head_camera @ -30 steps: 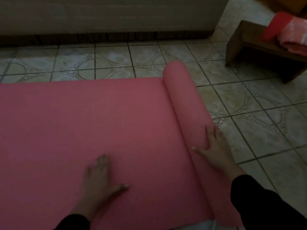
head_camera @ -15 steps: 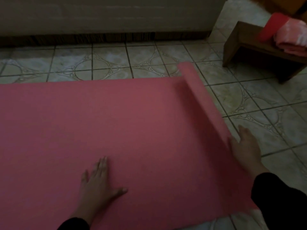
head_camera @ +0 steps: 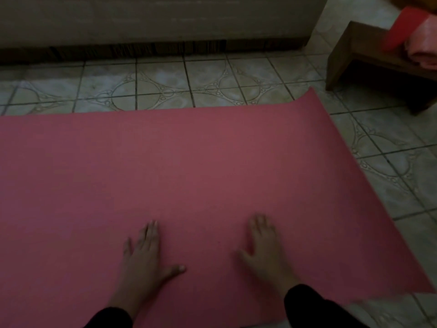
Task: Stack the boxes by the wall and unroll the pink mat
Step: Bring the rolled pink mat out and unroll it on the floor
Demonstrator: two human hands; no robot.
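Dim room, low light. The tiled floor (head_camera: pixel 212 86) took up most of the view, pale tiles with ring patterns, running back to a wall (head_camera: pixel 153 17) with a dark strip along its base.

The pink mat (head_camera: pixel 189 166) lay spread on the floor, covering the near and left part of it. Its long axis ran left to right, passing out of view at the left. Its right end pointed toward a wooden table (head_camera: pixel 350 48) in the far right corner and stopped short of it. That end was not quite flat: the far right corner (head_camera: pixel 309 95) curled up a little off the tiles.

On the table sat a pink bundle (head_camera: pixel 421 50) and something red (head_camera: pixel 399 31) beside it; too blurred to say what either was.

The person leaned in from the near edge, both arms in dark sleeves (head_camera: pixel 307 306). The left hand (head_camera: pixel 144 259) lay palm down on the mat, fingers straight and pointing away toward the wall, thumb splayed out to the right. The right hand (head_camera: pixel 267 249) lay the same way just to its right, flat, fingers extended, thumb out to the left. Both hands unclenched, gripping nothing, resting on the mat's surface near its near edge, a gap of bare mat between them.
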